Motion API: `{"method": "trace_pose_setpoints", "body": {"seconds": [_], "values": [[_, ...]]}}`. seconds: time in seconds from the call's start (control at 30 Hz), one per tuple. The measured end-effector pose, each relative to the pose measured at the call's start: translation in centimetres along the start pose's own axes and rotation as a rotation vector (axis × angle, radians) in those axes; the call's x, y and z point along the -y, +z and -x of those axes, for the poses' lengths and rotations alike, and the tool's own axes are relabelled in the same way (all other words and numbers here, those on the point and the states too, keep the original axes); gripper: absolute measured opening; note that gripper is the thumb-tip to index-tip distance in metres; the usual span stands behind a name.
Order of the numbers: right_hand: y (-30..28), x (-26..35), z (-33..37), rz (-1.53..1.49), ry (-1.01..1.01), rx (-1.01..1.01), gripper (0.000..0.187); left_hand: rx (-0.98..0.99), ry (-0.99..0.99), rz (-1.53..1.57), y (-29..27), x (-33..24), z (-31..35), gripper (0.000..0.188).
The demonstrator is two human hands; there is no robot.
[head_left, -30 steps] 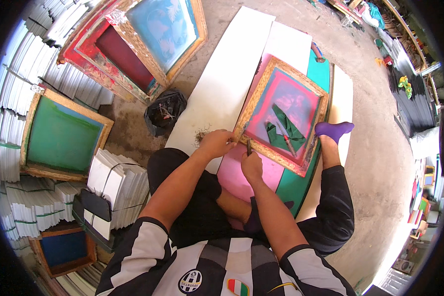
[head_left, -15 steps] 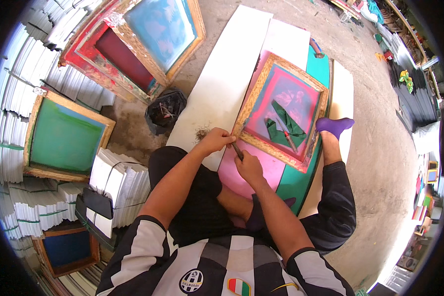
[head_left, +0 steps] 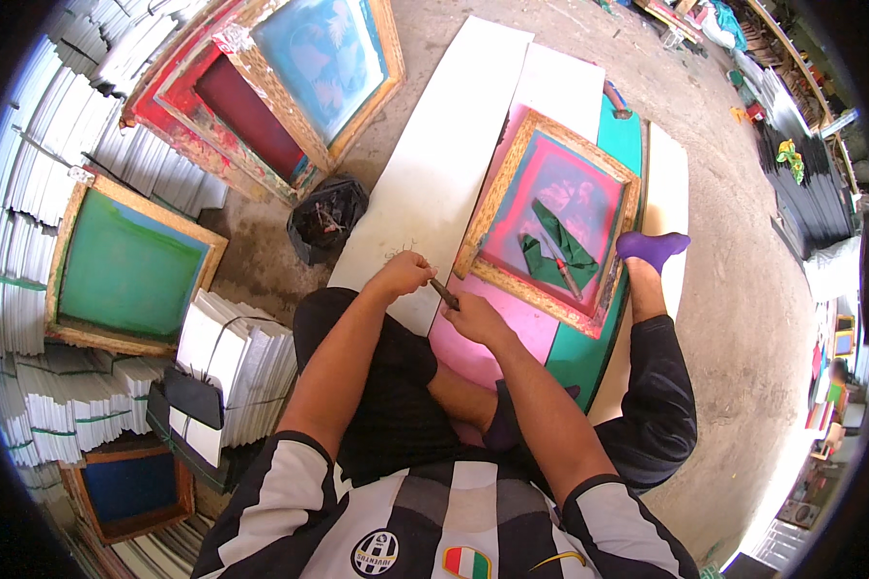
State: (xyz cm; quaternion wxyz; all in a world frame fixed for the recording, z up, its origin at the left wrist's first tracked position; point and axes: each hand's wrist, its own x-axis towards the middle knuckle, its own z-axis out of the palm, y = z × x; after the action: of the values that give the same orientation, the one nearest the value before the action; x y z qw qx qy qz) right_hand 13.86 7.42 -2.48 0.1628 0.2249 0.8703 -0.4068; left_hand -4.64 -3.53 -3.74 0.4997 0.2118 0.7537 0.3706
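My right hand [head_left: 473, 317] is closed around a slim dark tool [head_left: 444, 293]; its exact kind is too small to tell. Just left of the tool's tip, my left hand [head_left: 403, 275] has its fingers pinched together; whatever lies between them is hidden. Beyond my left hand some thin dark scraps [head_left: 402, 253] lie on a white board [head_left: 410, 164], partly covered by the hand. To the right rests a wooden-framed printing screen [head_left: 500, 189] with pinkish mesh. On its mesh lie dark green cloth pieces [head_left: 577, 253] and a red-handled tool [head_left: 567, 277].
A black bag [head_left: 326, 220] holding scraps stands left of the board. Further left lean more framed screens, one green [head_left: 126, 268] and one blue [head_left: 323, 68], beside stacks of white sheets [head_left: 246, 349]. My purple-socked foot [head_left: 655, 248] is at the screen's right edge.
Both hands have drawn slightly left, away from the screen's near-left corner, with the dark tool still in my right hand. Less of the scrap pile shows beyond my left hand.
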Motion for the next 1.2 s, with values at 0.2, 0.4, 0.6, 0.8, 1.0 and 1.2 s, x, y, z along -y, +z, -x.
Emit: {"method": "trace_pose_setpoints", "body": {"seconds": [0.2, 0.4, 0.6, 0.8, 1.0, 1.2], "values": [[-0.5, -3.5, 0.5, -0.734, 0.328, 0.047, 0.029, -0.258, -0.055, -0.555, -0.1, -0.3, -0.3, 0.031], [-4.4, -2.0, 2.1, -0.812, 0.453, -0.046, 0.025, -0.383, -0.281, -0.68, -1.2, -2.8, 1.6, 0.035], [-3.9, -5.6, 0.2, -0.76, 0.453, 0.062, 0.027, -0.335, -0.29, -0.676, -1.1, -3.7, 1.8, 0.041], [-4.8, -4.5, -0.4, -0.798, 0.496, 0.059, 0.025, -0.237, -0.156, -0.635, -0.7, -2.9, 0.9, 0.039], [-3.0, -4.9, -0.3, -0.647, 0.477, -0.122, 0.027, -0.256, 0.202, -0.516, 3.2, -2.3, 0.1, 0.034], [-0.6, -5.3, -0.8, -0.172, 0.438, -0.338, 0.034, -0.181, 0.286, -0.531, 3.8, -2.4, -0.5, 0.031]]}}
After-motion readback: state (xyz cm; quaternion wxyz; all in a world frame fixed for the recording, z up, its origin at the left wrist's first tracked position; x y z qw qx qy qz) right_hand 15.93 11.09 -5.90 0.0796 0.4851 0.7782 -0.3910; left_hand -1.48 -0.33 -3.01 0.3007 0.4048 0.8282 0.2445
